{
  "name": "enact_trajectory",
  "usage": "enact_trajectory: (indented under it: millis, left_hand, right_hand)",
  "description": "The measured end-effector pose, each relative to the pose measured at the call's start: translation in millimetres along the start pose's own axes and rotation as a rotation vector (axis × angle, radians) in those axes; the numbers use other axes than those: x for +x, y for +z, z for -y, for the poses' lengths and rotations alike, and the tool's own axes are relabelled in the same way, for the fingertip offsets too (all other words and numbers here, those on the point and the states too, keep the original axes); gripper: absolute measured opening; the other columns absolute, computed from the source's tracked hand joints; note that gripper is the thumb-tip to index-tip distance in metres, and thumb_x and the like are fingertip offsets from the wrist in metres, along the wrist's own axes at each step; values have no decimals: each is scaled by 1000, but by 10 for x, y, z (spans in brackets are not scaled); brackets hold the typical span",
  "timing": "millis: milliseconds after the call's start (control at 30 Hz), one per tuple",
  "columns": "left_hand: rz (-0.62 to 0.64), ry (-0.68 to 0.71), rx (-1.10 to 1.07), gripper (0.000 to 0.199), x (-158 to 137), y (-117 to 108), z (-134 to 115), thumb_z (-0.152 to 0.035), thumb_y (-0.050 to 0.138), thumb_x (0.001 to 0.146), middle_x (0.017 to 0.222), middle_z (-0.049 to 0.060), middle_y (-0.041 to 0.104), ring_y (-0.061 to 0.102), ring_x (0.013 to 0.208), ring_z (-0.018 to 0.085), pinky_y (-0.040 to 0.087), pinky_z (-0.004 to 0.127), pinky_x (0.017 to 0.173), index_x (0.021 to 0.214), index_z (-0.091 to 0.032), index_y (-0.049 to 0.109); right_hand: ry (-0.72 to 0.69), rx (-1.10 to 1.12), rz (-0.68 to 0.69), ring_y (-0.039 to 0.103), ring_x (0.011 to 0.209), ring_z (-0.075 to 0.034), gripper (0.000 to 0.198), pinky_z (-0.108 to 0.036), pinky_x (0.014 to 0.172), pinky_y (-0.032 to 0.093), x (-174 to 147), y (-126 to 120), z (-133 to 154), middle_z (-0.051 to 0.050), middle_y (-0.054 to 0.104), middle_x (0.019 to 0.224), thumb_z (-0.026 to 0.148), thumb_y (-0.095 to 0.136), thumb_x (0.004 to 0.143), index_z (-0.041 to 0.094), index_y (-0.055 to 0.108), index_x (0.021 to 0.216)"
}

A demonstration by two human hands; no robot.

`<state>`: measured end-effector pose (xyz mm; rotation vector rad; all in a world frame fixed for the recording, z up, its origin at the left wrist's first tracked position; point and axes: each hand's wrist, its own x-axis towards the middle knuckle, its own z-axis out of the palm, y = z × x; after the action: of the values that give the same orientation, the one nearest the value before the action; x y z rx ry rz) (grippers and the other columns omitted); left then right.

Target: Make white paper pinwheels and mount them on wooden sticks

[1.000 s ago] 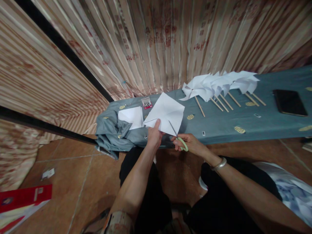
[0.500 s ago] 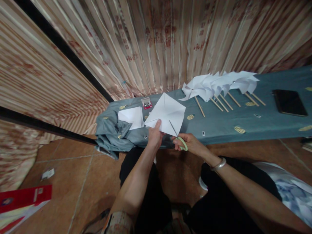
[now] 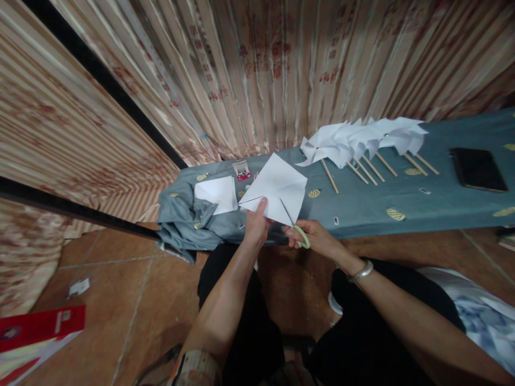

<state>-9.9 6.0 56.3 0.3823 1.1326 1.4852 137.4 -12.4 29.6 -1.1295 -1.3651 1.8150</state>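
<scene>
A square sheet of white paper is pinched at its near edge by my left hand, thumb on top. The paper shows slits running inward from its left and near corners. My right hand is closed around the pale green handles of a pair of scissors. The blades sit along the slit at the sheet's near corner. Left of the sheet lies a stack of white paper. Behind that stack stands a small red box with shiny little pieces in it.
Several white paper pinwheels on wooden sticks lie along the back of the cloth-covered table. A black tablet or phone rests to the right. Behind hangs a striped curtain; a dark pole stands left.
The paper has tilted and shifted very slightly in my left hand. The slit or crease at its far corner no longer shows clearly. Both hands keep nearly the same places.
</scene>
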Motion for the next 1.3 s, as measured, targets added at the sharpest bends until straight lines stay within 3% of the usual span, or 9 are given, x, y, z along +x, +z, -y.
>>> enact_trajectory:
  millis: [867,1300]
  left_hand:
    - [11,-14,19,20,12,-24,59,-25,68,80,88,4,72,66,75,16,55,30,73,99,-19,67]
    - [39,0,16,25,29,-45,66,-28,74,74,89,4,72,64,70,14,51,24,59,96,-18,66]
  right_hand:
    - [14,-30,-35,51,48,-9,47,-24,48,38,0,0,13,-1,63,55,61,78,57,18,62,61]
    - [32,-22,-74,50,45,-8,49,-23,48,36,-12,43,58,1,61,51,62,80,52,17,61,57]
